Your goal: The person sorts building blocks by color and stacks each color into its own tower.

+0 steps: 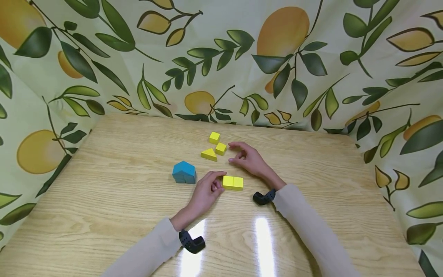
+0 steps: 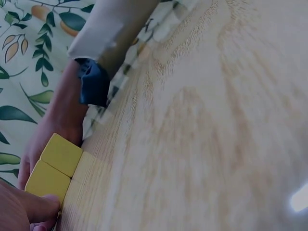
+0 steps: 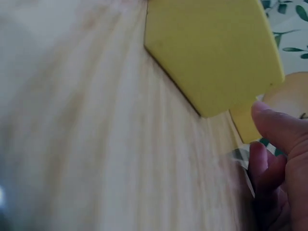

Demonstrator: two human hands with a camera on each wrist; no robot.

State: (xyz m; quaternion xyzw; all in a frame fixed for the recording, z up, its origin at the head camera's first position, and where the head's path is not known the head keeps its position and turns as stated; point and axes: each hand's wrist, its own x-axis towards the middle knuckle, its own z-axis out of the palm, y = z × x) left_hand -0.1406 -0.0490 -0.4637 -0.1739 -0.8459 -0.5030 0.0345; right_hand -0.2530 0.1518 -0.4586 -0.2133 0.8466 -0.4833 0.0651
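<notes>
Two yellow blocks, a left block [image 1: 227, 182] and a right block [image 1: 238, 183], stand side by side against each other on the table. My left hand [image 1: 205, 191] pinches the left one at its end, forefinger behind and thumb in front; in the left wrist view the thumb [image 2: 45, 208] lies against it. Farther back, my right hand [image 1: 250, 159] holds nothing, its thumb and forefinger spread apart. Just left of its fingertips sits a yellow cube [image 1: 221, 149]. A yellow triangular block [image 1: 209, 154] and another yellow cube [image 1: 214, 137] lie beside that cube.
A blue house-shaped stack of blocks [image 1: 184, 172] stands left of my left hand. The wooden table [image 1: 121, 161] meets a leaf-and-fruit patterned cloth [image 1: 221, 77] at its back and sides. Black wrist cameras sit on both wrists.
</notes>
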